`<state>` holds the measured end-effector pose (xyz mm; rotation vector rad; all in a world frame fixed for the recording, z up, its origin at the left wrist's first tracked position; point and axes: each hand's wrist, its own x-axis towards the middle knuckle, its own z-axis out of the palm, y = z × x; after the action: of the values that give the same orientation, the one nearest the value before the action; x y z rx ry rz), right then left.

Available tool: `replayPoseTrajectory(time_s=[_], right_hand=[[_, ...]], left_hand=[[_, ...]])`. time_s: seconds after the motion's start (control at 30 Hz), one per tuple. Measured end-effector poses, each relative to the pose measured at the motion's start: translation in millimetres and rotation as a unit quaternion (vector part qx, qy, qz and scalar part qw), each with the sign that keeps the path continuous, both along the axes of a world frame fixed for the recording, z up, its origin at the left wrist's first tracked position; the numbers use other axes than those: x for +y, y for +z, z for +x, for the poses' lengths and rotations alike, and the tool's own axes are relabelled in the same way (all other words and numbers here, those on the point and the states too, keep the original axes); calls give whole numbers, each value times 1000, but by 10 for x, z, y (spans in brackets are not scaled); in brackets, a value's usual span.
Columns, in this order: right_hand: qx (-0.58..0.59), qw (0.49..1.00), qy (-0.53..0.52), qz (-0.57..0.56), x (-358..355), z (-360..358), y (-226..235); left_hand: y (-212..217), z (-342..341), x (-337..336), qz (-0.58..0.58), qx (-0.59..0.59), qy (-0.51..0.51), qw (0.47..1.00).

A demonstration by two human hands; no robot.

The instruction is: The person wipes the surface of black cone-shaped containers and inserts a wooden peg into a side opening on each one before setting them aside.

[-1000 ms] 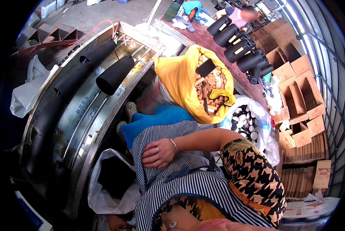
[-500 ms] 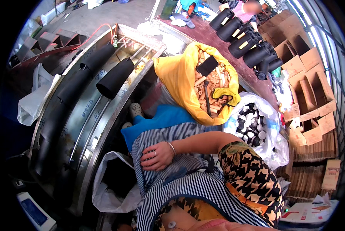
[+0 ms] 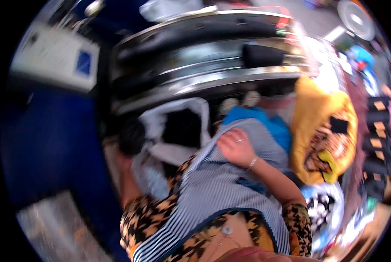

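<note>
My right hand [image 3: 237, 146] lies flat on the striped apron [image 3: 208, 174] over my lap, fingers loosely stretched, holding nothing. At the left, my left hand [image 3: 124, 160] is blurred and meets a black rounded piece [image 3: 132, 134], which hides the fingers; it appears to grip it. Beside that piece stands a white bag [image 3: 199, 109] with dark contents. In front of my lap is a metal-edged trough [image 3: 191, 88] with black parts in it. One tapered black tube [image 3: 263, 56] lies across its rails.
To the right stands a yellow sack [image 3: 300, 131] of small tan tubes, with a dark block on top. A white bag [image 3: 341, 205] of black and white pieces is nearer. Several black cylinders [image 3: 376, 142] line the far right. A white box [image 3: 56, 56] stands at the far left.
The view has swung to the left, so the trough and yellow sack appear farther right. My left arm and the black piece have come into view. My right hand stays on the apron.
</note>
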<state>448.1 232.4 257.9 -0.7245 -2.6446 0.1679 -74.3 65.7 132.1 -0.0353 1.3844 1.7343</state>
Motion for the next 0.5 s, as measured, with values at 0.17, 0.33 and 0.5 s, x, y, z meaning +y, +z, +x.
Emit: replayPoseTrajectory(time_s=[0.17, 0.33, 0.5], right_hand=[[129, 991, 44, 7, -123, -580, 414], [60, 996, 9, -71, -116, -791, 650], [56, 987, -55, -140, -60, -811, 588]], left_hand=[[316, 481, 741, -84, -82, 14, 993], [301, 1162, 1088, -72, -91, -102, 988], [255, 1380, 1228, -9, -74, -126, 989]])
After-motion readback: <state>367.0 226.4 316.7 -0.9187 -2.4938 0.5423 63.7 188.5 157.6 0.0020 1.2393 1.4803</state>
